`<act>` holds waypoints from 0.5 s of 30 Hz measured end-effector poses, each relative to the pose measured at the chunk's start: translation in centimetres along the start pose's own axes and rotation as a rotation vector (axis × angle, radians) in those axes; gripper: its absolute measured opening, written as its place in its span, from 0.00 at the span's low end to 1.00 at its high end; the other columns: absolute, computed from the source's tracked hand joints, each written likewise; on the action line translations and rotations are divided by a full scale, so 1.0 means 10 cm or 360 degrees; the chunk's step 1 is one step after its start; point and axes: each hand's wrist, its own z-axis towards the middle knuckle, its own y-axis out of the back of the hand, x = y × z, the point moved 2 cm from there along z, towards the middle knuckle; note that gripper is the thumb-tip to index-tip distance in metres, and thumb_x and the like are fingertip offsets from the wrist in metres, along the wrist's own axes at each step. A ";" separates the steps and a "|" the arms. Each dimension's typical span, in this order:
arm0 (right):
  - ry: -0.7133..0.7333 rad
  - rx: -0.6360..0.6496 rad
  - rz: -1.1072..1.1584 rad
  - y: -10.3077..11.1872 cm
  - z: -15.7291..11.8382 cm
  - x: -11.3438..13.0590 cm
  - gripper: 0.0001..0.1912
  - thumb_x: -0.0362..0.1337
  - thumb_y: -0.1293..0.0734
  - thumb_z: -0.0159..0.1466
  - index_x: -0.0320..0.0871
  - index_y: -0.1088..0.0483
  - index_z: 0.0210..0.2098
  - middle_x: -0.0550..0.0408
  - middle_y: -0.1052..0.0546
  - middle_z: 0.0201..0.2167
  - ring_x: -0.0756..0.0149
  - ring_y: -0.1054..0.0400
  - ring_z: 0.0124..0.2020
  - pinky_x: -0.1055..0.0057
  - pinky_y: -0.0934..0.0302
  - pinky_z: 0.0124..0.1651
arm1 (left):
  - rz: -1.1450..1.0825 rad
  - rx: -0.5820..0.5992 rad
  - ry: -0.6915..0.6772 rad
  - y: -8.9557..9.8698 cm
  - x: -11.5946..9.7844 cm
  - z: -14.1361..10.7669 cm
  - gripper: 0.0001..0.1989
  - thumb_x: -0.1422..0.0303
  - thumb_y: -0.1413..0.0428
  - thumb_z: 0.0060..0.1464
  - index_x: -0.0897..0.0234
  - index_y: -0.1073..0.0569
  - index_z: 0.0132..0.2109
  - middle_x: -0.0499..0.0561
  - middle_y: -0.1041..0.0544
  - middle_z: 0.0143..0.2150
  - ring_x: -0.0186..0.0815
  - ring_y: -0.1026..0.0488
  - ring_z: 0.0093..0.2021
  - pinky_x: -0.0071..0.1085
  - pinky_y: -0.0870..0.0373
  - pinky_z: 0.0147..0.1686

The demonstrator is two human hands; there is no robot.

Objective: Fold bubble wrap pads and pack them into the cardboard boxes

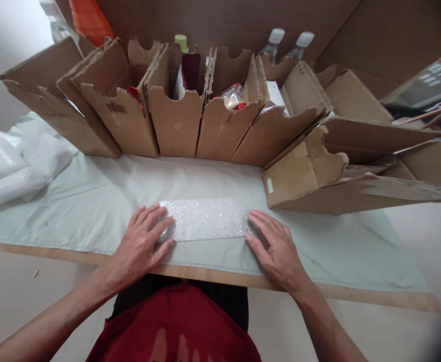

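Note:
A flat rectangle of clear bubble wrap [207, 218] lies on the pale green cloth [103, 201] near the table's front edge. My left hand [147, 236] rests at its left end, fingers spread, with the fingertips over the wrap. At the opposite end my right hand [275, 246] has its fingertips touching or just beside the wrap's right edge, thumb apart from the fingers. Neither hand grips anything that I can see.
Several open cardboard bins [175, 120] stand in a row behind the wrap, with packets inside some. Another cardboard box [303, 176] lies angled at the right. Bundled white plastic wrap [24, 161] sits at the far left. Capped bottles [273, 42] show behind the bins.

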 end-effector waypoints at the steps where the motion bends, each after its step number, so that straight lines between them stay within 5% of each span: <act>1: 0.0052 0.0038 0.0007 0.03 0.01 0.01 0.23 0.38 0.39 0.72 0.49 0.34 0.65 0.48 0.26 0.63 0.54 0.32 0.64 0.51 0.36 0.61 | -0.0007 -0.0032 -0.0009 0.03 -0.03 0.02 0.17 0.67 0.46 0.65 0.61 0.28 0.59 0.61 0.26 0.62 0.53 0.33 0.66 0.57 0.40 0.67; 5: 0.0315 0.0178 -0.0132 0.03 0.11 0.09 0.25 0.26 0.40 0.66 0.48 0.28 0.59 0.48 0.26 0.63 0.53 0.31 0.61 0.51 0.35 0.58 | 0.0078 0.0049 -0.0177 0.06 -0.15 0.09 0.15 0.75 0.46 0.60 0.61 0.25 0.53 0.59 0.21 0.52 0.49 0.25 0.55 0.55 0.35 0.62; 12: 0.0365 -0.0139 -0.0051 0.00 0.18 0.14 0.15 0.27 0.38 0.69 0.47 0.22 0.47 0.48 0.20 0.56 0.55 0.26 0.56 0.52 0.35 0.57 | 0.0255 -0.0059 -0.0274 0.10 -0.12 0.25 0.15 0.81 0.52 0.61 0.63 0.22 0.42 0.57 0.18 0.44 0.44 0.21 0.45 0.51 0.30 0.57; 15: 0.0361 -0.0339 0.0044 0.12 0.07 0.28 0.14 0.28 0.37 0.69 0.48 0.23 0.48 0.50 0.18 0.50 0.57 0.23 0.49 0.54 0.34 0.55 | 0.0257 -0.0199 -0.0354 0.14 -0.05 0.58 0.14 0.79 0.50 0.62 0.63 0.21 0.43 0.58 0.18 0.48 0.47 0.22 0.53 0.52 0.30 0.58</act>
